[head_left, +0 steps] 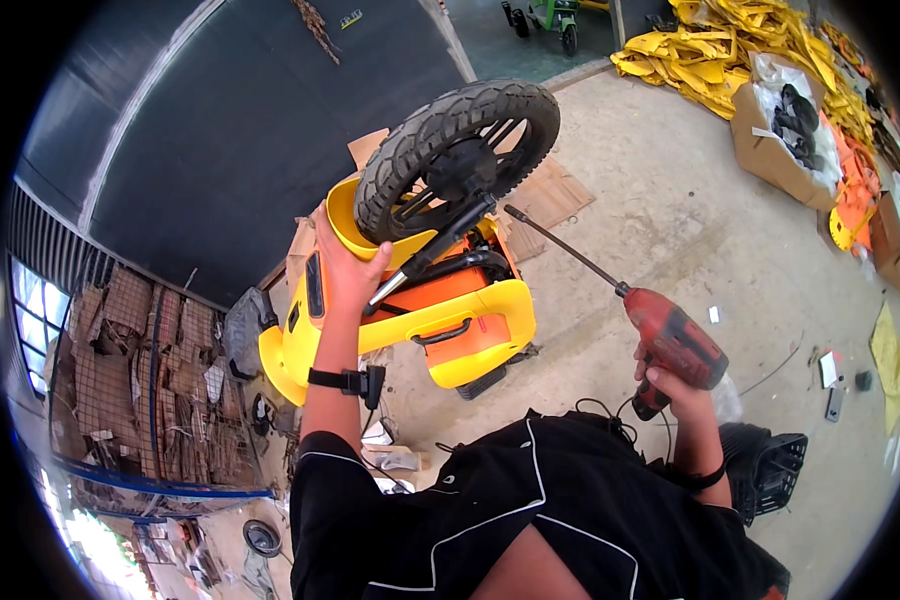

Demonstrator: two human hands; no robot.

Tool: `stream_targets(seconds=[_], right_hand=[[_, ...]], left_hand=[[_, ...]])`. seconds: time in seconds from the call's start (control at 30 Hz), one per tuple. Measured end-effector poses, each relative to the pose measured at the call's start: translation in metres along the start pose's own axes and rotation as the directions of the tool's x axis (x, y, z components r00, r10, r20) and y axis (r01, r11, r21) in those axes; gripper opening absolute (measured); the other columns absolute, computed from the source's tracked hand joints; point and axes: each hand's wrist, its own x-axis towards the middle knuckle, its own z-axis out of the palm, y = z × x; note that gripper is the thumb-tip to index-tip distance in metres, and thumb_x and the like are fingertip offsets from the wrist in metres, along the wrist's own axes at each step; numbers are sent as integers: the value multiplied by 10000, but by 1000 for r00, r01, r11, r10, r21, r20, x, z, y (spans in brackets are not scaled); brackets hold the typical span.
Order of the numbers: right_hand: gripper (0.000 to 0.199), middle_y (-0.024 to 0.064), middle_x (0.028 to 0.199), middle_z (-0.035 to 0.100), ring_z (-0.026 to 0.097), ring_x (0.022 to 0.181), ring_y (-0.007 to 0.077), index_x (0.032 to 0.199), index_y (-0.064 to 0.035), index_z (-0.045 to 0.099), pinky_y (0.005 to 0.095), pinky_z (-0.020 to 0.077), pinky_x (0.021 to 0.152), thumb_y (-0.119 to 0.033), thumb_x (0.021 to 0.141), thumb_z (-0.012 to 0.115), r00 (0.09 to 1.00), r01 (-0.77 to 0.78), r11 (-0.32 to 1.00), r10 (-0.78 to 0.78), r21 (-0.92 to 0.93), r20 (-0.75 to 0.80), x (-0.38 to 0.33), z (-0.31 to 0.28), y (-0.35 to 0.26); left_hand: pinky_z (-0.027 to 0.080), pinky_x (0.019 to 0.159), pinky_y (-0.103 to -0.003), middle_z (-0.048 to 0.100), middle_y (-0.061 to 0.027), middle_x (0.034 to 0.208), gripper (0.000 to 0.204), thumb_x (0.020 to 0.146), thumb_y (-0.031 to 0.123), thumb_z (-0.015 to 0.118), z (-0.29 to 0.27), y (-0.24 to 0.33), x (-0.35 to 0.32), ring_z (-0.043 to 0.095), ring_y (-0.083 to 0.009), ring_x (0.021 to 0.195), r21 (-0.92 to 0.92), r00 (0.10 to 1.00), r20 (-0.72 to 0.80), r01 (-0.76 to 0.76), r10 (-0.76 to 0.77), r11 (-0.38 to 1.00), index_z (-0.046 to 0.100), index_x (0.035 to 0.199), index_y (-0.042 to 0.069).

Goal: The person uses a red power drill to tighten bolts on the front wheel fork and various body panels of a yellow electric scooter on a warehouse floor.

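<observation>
A yellow and orange scooter [470, 345] stands in front of me with its black-spoked wheel [460, 160] uppermost. My left hand [345, 265] grips the yellow fender [345, 215] beside the tyre; most of its fingers are hidden behind the panel. In my right hand [675, 390] is a red cordless drill [675, 340], held by its handle. Its long dark bit [570, 247] points up and left, and the tip is close to the wheel's axle end. Whether the tip touches the axle, I cannot tell. A silver and black fork leg [420, 260] runs down from the axle.
Flattened cardboard [550, 195] lies behind the scooter. A dark wall [270, 130] rises at the far left, and a mesh cage [160, 370] holds cardboard. Yellow panels [690, 70] and an open carton [770, 150] are at the far right. A black crate [770, 465] sits right of me.
</observation>
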Motion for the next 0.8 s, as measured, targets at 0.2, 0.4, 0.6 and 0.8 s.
stream_targets(seconds=[0.2,0.4,0.6,0.8], right_hand=[[799,125,1095,620,625,874,168,1533,-33,304,296,526,740,60,823,658,997,68,980,-58,-188,57,1,17,8],[887,126,950,716,719,808,274,1533,-44,373,327,560,797,-66,728,746,946,314,686,-283,-657,157,-1,35,12],[852,93,909,721,706,778,208,1516,-11,370,300,549,790,-61,735,704,923,369,572,-320,-733,215,-6,51,17],[925,114,914,723,707,744,304,1518,-41,411,335,554,709,-193,689,793,936,342,610,-288,-715,202,-16,42,30]], left_hand=[[373,1150,-411,412,-232,1489,1135,816,349,826,-17,-11,30,459,-326,1363,-265,970,222,157,-98,951,70,1590,4],[404,1113,-399,436,-231,1454,856,939,234,717,-27,-11,63,470,-305,1341,-297,933,295,294,-206,908,158,1549,15],[389,1112,-386,547,-179,1437,567,1046,457,461,-17,-13,97,522,-318,1334,-133,872,210,473,-442,871,455,1474,84],[381,1121,-388,589,-217,1391,475,1042,339,411,6,-24,97,527,-336,1335,-362,830,49,533,-556,765,569,1401,72]])
